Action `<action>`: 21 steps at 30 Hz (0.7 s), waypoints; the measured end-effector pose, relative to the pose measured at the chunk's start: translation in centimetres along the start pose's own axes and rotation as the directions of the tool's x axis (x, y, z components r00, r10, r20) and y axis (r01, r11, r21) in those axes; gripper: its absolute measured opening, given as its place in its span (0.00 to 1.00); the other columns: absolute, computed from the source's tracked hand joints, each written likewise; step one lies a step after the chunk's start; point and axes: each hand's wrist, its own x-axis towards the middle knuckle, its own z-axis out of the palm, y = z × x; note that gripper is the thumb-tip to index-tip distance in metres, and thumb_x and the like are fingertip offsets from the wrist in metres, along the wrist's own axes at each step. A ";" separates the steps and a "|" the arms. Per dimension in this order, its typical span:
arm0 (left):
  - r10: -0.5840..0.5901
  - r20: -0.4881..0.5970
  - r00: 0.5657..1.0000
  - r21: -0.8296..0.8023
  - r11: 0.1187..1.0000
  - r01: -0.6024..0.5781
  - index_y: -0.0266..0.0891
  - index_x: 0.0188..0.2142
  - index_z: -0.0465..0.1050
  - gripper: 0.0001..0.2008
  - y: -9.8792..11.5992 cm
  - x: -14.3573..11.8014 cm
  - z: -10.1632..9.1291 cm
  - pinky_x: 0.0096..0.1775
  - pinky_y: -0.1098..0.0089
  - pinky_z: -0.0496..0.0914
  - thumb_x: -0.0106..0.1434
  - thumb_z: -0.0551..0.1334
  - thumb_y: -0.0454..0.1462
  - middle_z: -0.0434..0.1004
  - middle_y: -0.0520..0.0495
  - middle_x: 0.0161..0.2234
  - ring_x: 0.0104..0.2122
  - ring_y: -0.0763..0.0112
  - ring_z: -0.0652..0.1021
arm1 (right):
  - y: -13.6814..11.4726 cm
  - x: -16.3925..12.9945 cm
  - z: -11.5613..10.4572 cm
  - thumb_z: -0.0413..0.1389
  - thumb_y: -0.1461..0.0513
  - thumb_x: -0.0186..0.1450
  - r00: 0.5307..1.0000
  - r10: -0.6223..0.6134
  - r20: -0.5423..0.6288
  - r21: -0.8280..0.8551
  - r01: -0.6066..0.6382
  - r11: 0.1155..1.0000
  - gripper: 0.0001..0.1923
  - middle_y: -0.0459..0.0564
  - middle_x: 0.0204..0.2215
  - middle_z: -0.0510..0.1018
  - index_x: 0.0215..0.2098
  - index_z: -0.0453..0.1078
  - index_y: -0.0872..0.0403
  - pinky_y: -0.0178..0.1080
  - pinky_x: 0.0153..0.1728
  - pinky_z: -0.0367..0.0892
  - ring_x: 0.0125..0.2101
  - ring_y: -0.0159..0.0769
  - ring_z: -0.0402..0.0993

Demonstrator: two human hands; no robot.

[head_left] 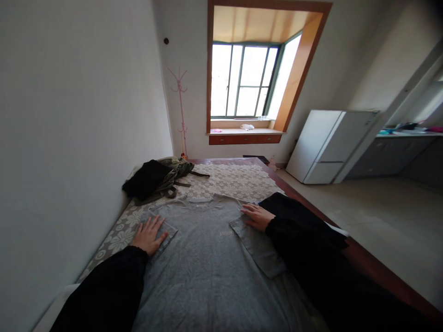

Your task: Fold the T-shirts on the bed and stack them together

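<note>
A grey T-shirt [207, 258] lies spread flat, front up, on a bed covered with a floral lace cloth [238, 180]. Both short sleeves are folded inward over the body. My left hand [149, 234] rests flat, fingers apart, on the folded left sleeve. My right hand [256, 216] lies flat on the folded right sleeve near the shoulder. Both of my arms are in black sleeves. Neither hand grips anything.
A pile of black and olive clothes [157, 179] sits at the bed's far left by the white wall. A white fridge [327, 145] stands right, beyond the bed's wooden edge [374, 267]. A window [247, 80] and pink coat stand [180, 110] are behind.
</note>
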 end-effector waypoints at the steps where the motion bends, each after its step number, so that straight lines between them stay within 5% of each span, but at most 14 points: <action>1: -0.017 -0.009 1.000 0.015 1.000 0.017 0.39 0.78 0.60 0.37 0.1 0.1 0.1 0.76 0.40 0.50 0.76 0.51 0.51 0.54 0.38 0.79 0.79 0.45 0.53 | -0.3 -0.1 0.7 0.54 0.49 0.72 1.000 0.018 0.010 -0.026 -0.018 0.999 0.37 0.58 0.77 0.64 0.75 0.69 0.55 0.56 0.78 0.46 0.77 0.57 0.55; 5: -0.062 -0.045 0.997 0.057 0.996 0.065 0.37 0.80 0.54 0.42 1.1 0.7 0.2 0.76 0.38 0.46 0.75 0.51 0.56 0.49 0.37 0.81 0.80 0.41 0.48 | -2.6 0.0 2.9 0.43 0.42 0.77 0.994 0.113 -0.008 -0.055 -0.113 0.992 0.41 0.51 0.82 0.53 0.82 0.55 0.50 0.60 0.78 0.36 0.81 0.55 0.41; 11: -0.059 0.037 0.998 0.046 0.997 0.057 0.33 0.79 0.54 0.41 1.5 -2.0 -1.1 0.76 0.35 0.44 0.76 0.48 0.54 0.50 0.36 0.80 0.80 0.40 0.49 | -5.1 -2.5 0.8 0.45 0.40 0.75 0.993 0.114 -0.014 0.049 -0.113 0.992 0.43 0.54 0.81 0.55 0.80 0.60 0.55 0.56 0.78 0.37 0.81 0.54 0.42; 13: -0.011 0.077 0.997 0.005 1.000 0.011 0.38 0.79 0.57 0.39 0.9 -5.7 -0.9 0.77 0.40 0.43 0.75 0.48 0.53 0.50 0.42 0.81 0.80 0.47 0.50 | -5.6 -6.2 0.3 0.47 0.38 0.73 0.987 0.100 -0.129 0.202 -0.072 0.977 0.41 0.59 0.74 0.70 0.71 0.73 0.54 0.55 0.74 0.53 0.74 0.55 0.61; 15: 0.051 0.069 0.996 -0.130 0.991 -0.042 0.43 0.77 0.62 0.37 0.0 -11.0 -0.1 0.78 0.48 0.46 0.74 0.48 0.53 0.56 0.48 0.79 0.79 0.54 0.56 | -6.4 -12.0 0.6 0.46 0.36 0.73 0.973 0.133 -0.190 0.403 -0.046 0.914 0.36 0.61 0.49 0.86 0.50 0.84 0.51 0.52 0.55 0.73 0.49 0.53 0.81; 18: -0.033 -0.123 0.992 -0.372 0.928 -0.016 0.53 0.68 0.72 0.31 -0.7 -20.8 2.6 0.78 0.51 0.50 0.72 0.52 0.56 0.73 0.52 0.71 0.76 0.56 0.64 | -8.3 -22.6 3.1 0.48 0.35 0.73 0.935 0.285 -0.213 0.578 -0.114 0.808 0.34 0.51 0.19 0.74 0.24 0.75 0.46 0.47 0.32 0.69 0.23 0.42 0.70; 21: -0.308 -0.354 0.883 -0.516 0.852 0.090 0.55 0.64 0.73 0.27 -0.1 -29.7 6.6 0.77 0.44 0.56 0.68 0.59 0.54 0.74 0.46 0.70 0.71 0.46 0.71 | -11.7 -31.2 8.0 0.56 0.34 0.69 0.893 0.431 -0.129 0.716 -0.217 0.664 0.33 0.49 0.15 0.68 0.17 0.68 0.45 0.46 0.26 0.64 0.19 0.40 0.65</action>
